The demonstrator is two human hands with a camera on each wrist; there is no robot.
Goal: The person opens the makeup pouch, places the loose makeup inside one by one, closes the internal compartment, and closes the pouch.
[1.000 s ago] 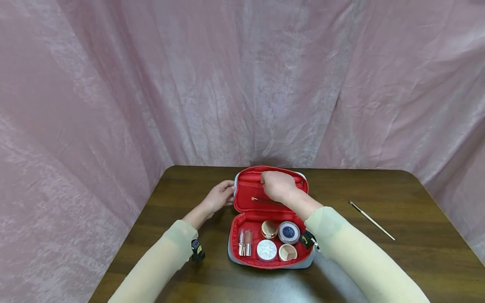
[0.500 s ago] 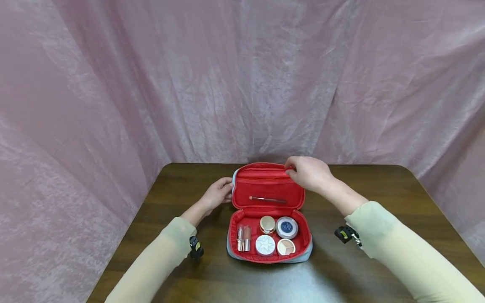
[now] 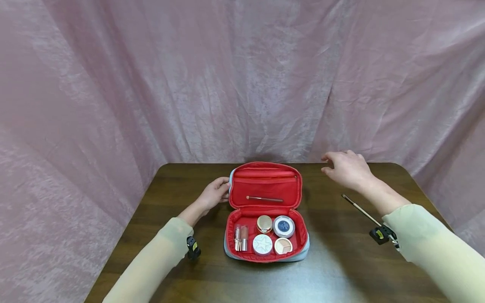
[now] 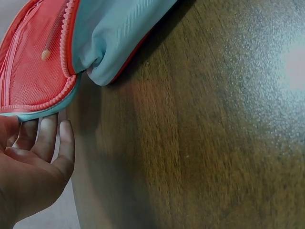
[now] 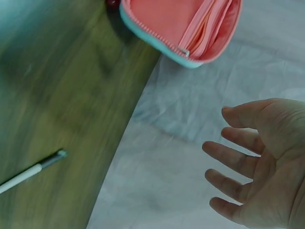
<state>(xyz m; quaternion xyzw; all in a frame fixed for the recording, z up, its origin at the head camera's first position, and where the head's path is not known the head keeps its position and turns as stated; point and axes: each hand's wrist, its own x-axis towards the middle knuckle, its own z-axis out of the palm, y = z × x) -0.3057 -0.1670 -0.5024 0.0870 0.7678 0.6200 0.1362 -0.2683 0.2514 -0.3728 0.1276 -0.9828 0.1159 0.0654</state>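
A light-blue makeup bag [image 3: 302, 251] with red lining lies unzipped, its lid [image 3: 242, 193] raised. My left hand [image 3: 213, 194] grips the lid's left edge; in the left wrist view the thumb is at the front and the fingers reach behind. A dark-handled makeup brush [image 3: 264, 198] lies across the lid's inner mesh. My right hand [image 3: 348, 170] hovers right of the bag, holding nothing, its fingers [image 5: 228, 160] spread and slightly bent. Below it a pale-handled makeup brush [image 3: 361, 209] rests on the table, partly hidden by the wrist camera.
Inside the bag's base are two lip tubes [image 3: 244, 238], a gold compact [image 3: 265, 224], a round blue-labelled case [image 3: 284, 226], a white star-topped case [image 3: 262, 244] and a three-shade pan [image 3: 283, 245]. A pink curtain [image 3: 242, 84] hangs behind the wooden table [image 3: 326, 269].
My right hand has moved right, from over the lid to above the pale-handled brush's area. The dark-handled brush has come fully into view on the lid. My left hand keeps its grip.
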